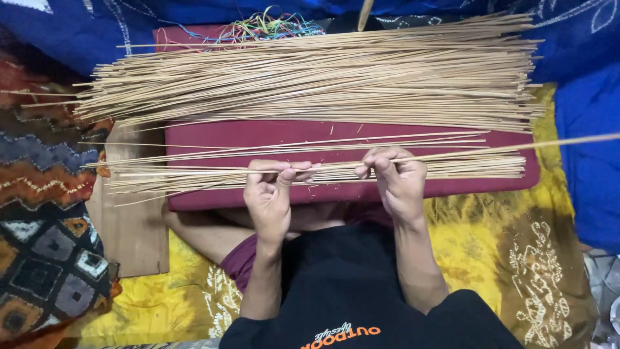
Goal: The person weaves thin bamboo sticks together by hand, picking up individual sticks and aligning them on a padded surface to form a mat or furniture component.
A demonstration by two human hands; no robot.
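Observation:
A long thin bamboo stick (491,147) runs across the frame and off its right edge. My left hand (270,194) and my right hand (395,179) both pinch it, palms toward me, above a small pile of thin sticks (194,179). That pile lies on a maroon cushion (349,132) across my lap. A much larger heap of the same sticks (323,81) rests on the cushion's far side.
A wooden board (132,226) lies left of the cushion on a yellow patterned cloth (516,258). A zigzag-patterned fabric (45,194) fills the left edge. Blue cloth (581,39) and a tangle of coloured threads (265,27) lie beyond the heap.

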